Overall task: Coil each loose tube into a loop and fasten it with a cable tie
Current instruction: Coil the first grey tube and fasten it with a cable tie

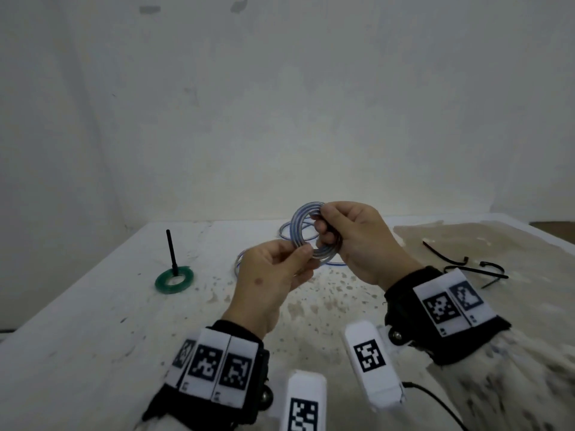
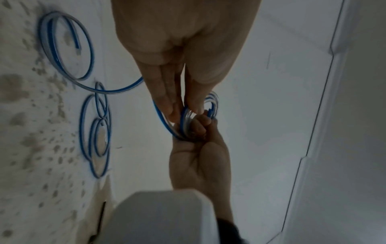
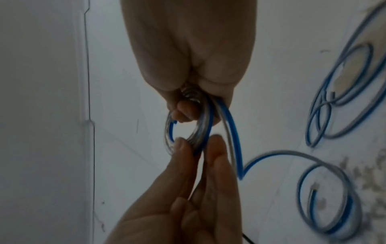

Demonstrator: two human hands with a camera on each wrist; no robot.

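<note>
A clear tube with a blue stripe is wound into a small coil [image 1: 301, 225] held up above the table between both hands. My left hand [image 1: 280, 269] pinches the coil's near side between thumb and fingers [image 2: 167, 105]. My right hand [image 1: 348, 234] grips the far side with its fingers curled through the ring [image 3: 183, 112]. The tube's loose tail [image 3: 236, 140] drops from the coil to the table and ends in a curl [image 3: 325, 194]. Another loose blue-striped tube [image 2: 98, 132] lies in loops on the table behind. Black cable ties [image 1: 466, 265] lie to the right.
A green coil [image 1: 174, 279] sits on the left of the white table [image 1: 93, 321] with a black tie sticking up from it. The table's right part is stained brown. A pale wall [image 1: 280, 104] stands close behind the table.
</note>
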